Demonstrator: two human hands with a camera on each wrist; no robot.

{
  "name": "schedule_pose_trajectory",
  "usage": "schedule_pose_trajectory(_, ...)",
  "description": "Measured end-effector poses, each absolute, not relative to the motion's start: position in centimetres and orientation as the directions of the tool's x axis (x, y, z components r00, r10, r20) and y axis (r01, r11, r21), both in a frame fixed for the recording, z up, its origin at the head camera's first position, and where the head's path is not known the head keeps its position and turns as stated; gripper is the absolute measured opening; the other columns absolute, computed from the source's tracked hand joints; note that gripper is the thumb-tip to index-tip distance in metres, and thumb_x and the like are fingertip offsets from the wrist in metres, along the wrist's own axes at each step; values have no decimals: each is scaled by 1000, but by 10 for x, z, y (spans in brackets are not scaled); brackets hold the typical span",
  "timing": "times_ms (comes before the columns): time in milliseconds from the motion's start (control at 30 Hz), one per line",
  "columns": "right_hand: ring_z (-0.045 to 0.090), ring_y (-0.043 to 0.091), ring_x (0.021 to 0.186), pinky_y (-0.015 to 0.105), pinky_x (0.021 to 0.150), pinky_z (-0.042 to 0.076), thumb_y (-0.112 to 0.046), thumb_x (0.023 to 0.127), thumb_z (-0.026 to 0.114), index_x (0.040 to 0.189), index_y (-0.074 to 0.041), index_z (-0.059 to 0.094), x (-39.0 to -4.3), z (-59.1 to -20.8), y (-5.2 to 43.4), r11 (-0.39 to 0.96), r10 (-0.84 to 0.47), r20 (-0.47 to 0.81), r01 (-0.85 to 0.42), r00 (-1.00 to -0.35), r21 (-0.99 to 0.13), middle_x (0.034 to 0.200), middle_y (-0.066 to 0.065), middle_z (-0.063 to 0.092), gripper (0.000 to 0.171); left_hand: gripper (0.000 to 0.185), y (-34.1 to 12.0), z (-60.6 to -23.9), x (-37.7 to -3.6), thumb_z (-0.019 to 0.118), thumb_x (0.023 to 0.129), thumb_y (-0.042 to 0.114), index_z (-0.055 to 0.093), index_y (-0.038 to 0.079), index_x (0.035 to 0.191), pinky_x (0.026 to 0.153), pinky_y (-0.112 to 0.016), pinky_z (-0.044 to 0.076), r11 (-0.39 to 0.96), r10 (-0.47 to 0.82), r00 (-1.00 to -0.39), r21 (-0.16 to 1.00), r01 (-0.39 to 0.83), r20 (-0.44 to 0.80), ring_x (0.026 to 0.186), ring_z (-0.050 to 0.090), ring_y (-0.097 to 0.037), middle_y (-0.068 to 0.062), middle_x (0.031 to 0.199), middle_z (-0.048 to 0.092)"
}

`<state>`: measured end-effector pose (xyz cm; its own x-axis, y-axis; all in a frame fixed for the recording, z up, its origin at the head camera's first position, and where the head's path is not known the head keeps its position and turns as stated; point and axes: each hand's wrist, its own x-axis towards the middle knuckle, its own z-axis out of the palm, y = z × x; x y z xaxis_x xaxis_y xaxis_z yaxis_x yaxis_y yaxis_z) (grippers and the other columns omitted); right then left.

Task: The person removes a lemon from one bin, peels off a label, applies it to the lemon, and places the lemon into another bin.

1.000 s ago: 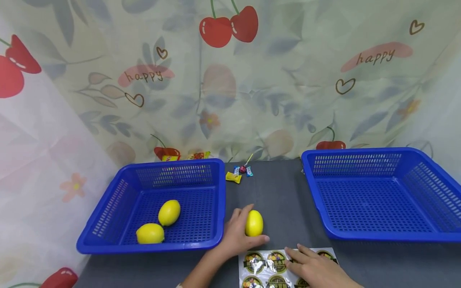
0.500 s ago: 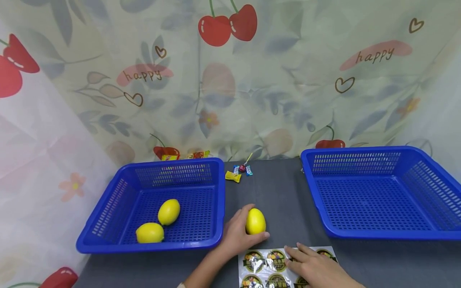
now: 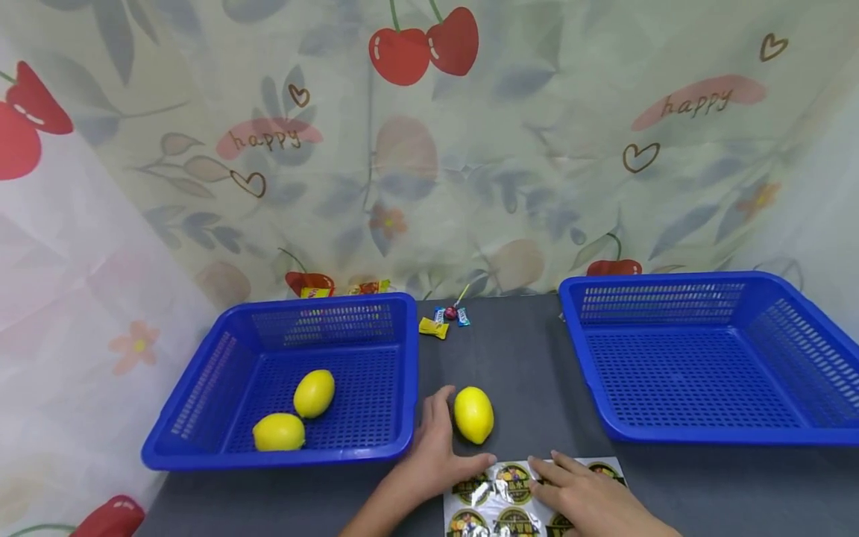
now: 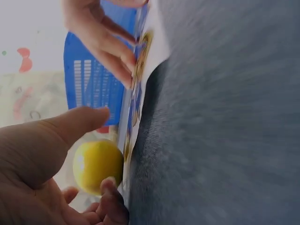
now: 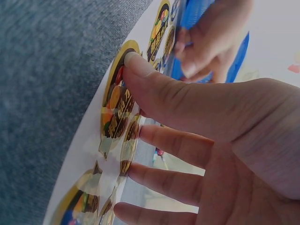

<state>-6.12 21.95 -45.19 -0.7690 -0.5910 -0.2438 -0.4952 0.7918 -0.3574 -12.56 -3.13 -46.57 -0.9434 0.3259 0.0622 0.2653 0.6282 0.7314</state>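
With both hands lying open and gripping nothing, the left hand (image 3: 429,459) is resting beside the firm, roll-prone lemon (image 3: 473,415), best cupped around its middle, while the right hand (image 3: 590,500) is pressing the flimsy sticker sheet (image 3: 493,496).

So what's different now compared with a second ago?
The left hand has let go of the lemon it gripped and slid down toward the sticker sheet; the lemon now lies free on the table. The right hand still rests on the sheet, and the two lemons in the left basket stayed put.

The left hand (image 3: 432,455) has let go — its grip now off the lemon (image 3: 473,415).
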Motion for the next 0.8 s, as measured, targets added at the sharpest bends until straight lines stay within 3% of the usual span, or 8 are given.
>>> schedule_pose_trajectory(133, 50, 44, 128, 53, 88, 52, -37, 82, 80, 128, -16, 70, -62, -452, 219, 790, -593, -236, -498, -770, -358, 142, 10, 56, 51, 70, -44, -462, -105, 90, 70, 42, 48, 12, 116, 83, -34, 47, 707, 359, -933, 645, 291, 27, 96, 45, -18, -2, 104, 41)
schedule_pose_trajectory(267, 49, 45, 128, 53, 88, 52, -30, 81, 82, 128, -16, 69, -62, -452, 217, 786, -596, -250, -492, -763, -373, 143, 10, 55, 51, 47, -53, -462, -94, 86, 73, 46, 57, 19, 98, 70, -28, 46, 732, 412, -911, 597, 329, -3, 79, 44, -9, 8, 90, 39)
schedule_pose_trajectory(467, 49, 45, 128, 53, 88, 52, -25, 80, 84, 128, -16, 69, -63, -452, 217, 784, -598, -248, -492, -762, -379, 142, 10, 55, 51, 40, -52, -462, -92, 83, 76, 43, 60, 17, 96, 65, -25, 44, 727, 443, -896, 580, 367, 11, 72, 42, -6, 10, 86, 39)
schedule_pose_trajectory(800, 50, 44, 128, 52, 89, 52, -30, 83, 81, 127, -16, 70, -61, -454, 220, 785, -599, -237, -501, -765, -366, 142, 10, 55, 48, 37, -48, -463, -92, 83, 78, 42, 61, 17, 94, 59, -25, 43, 741, 460, -888, 550, 385, 2, 64, 42, -5, 10, 82, 39)
